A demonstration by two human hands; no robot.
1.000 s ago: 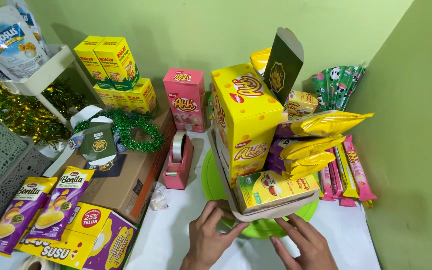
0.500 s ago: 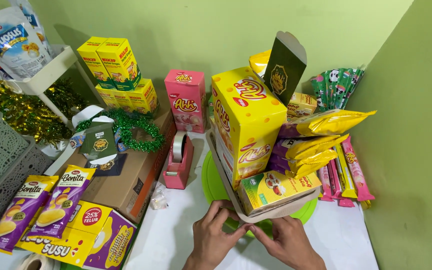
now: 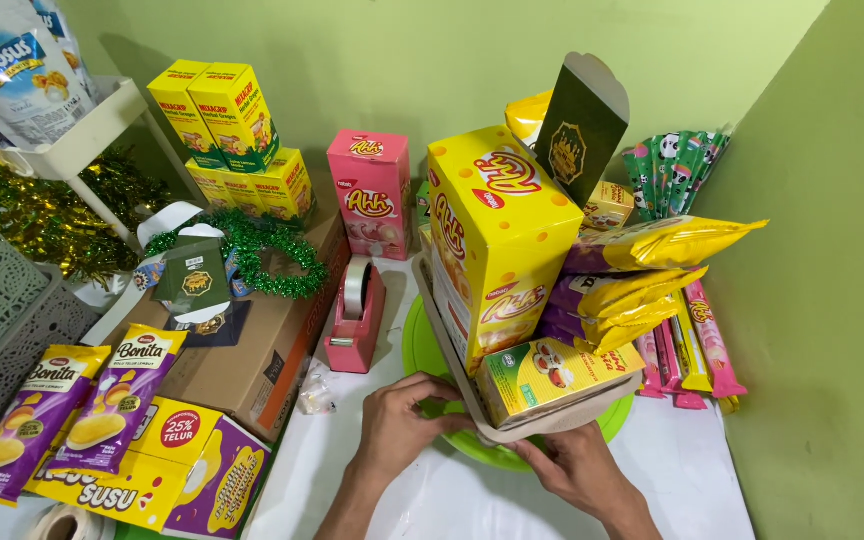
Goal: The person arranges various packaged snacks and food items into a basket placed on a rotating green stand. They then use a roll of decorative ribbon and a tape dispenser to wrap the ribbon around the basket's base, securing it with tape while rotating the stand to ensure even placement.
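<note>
Both bare forearms rise from the bottom edge of the view and angle toward each other. The left hand [image 3: 397,425] lies palm down, back to the camera, its fingers curled and pointing to the right with the thumb stretched along the upper side. The right hand [image 3: 577,465] sits a little lower and further right, also back up, its fingers bent and pointing up and to the left, fingertips tucked out of sight. The two hands are near each other without touching; neither wrist is sharply bent.
</note>
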